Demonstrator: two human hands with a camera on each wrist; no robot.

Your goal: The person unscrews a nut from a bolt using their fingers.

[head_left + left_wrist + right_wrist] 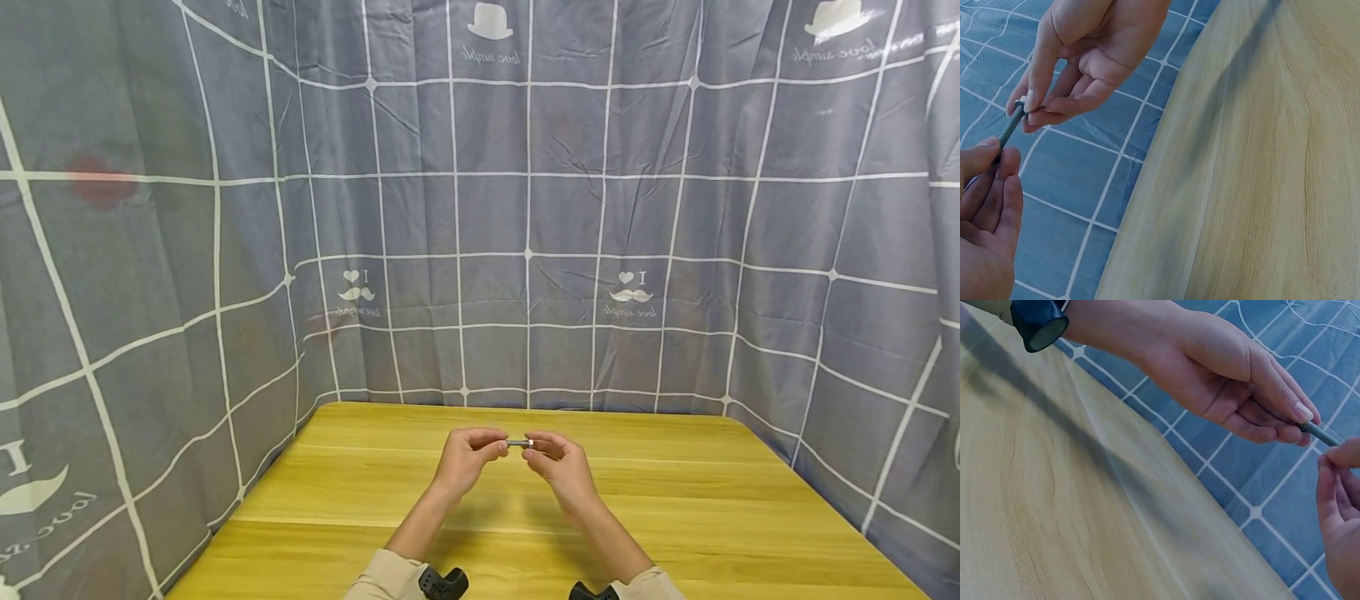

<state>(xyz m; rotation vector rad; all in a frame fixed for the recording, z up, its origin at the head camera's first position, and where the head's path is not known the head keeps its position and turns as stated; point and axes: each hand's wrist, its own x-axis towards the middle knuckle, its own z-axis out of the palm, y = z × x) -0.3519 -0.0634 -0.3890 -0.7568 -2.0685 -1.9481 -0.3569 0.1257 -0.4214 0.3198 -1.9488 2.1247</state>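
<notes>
A thin threaded metal bolt [517, 442] is held level between both hands, above the far half of the table. My left hand [462, 463] pinches its left end between thumb and fingertips. My right hand [567, 472] pinches the other end, where a wider silver piece sits; whether that is the bolt's head or a nut I cannot tell. In the left wrist view the dark thread of the bolt [1010, 128] shows between the two hands. The right wrist view shows part of the shank [1321, 434], its right end hidden by the right fingers.
Beneath the hands lies a yellow wood-grain table [360, 492]. Grey curtains [495, 217] with white grid lines hang behind it and along both sides. Black devices [444, 582] are worn at both wrists, by the beige sleeves [386, 577].
</notes>
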